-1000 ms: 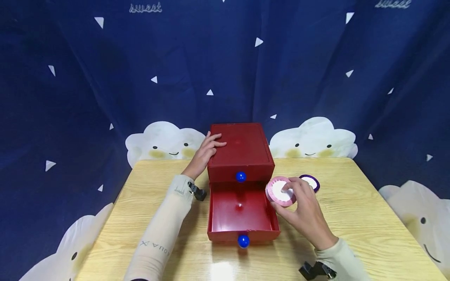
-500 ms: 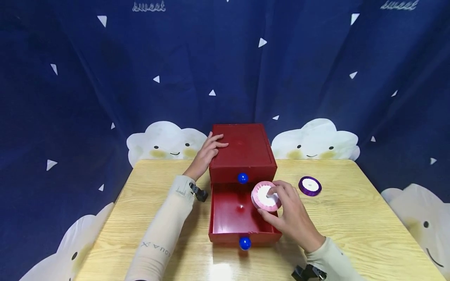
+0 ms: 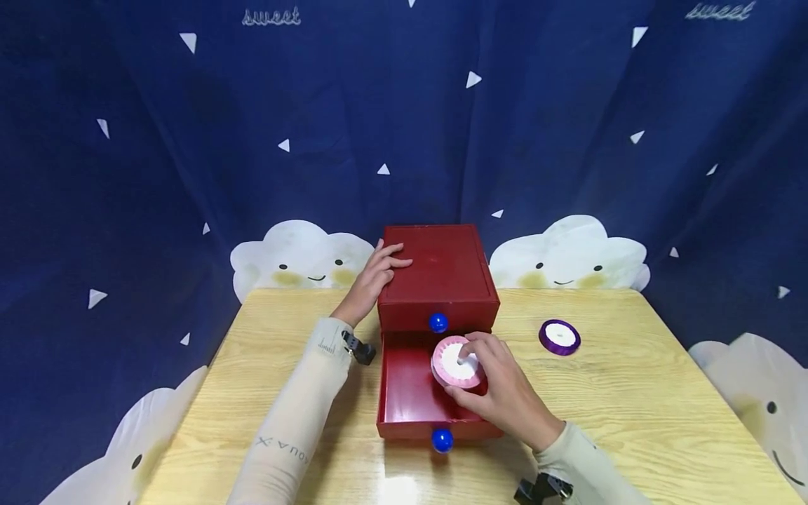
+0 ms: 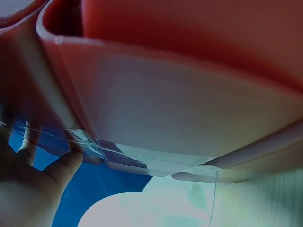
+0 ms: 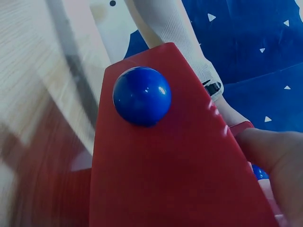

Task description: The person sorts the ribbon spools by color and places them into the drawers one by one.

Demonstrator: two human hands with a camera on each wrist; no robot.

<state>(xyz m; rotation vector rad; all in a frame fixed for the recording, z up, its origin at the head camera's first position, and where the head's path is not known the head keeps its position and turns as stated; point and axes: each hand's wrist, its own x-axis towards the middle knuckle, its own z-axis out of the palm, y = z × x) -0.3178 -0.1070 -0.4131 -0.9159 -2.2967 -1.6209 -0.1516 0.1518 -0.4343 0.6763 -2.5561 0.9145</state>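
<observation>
Pink spool [image 3: 449, 363]: round, pink band w/ scalloped inner edge, white ctr disc, white face twd head cam. R hand [image 3: 508, 389] has it pinched, thumb at near edge, fingertip on the white disc. Pos: at the open lower drawer [image 3: 404, 393], red, glossy inside; can't tell if spool touches drawer bottom. L hand [image 3: 371, 282]: fingers apart, resting on top L edge of red cabinet [image 3: 435, 270]. Purple spool [image 3: 560, 337], also white ctr, flat on wood table [image 3: 631, 421], R of cabinet.
</observation>
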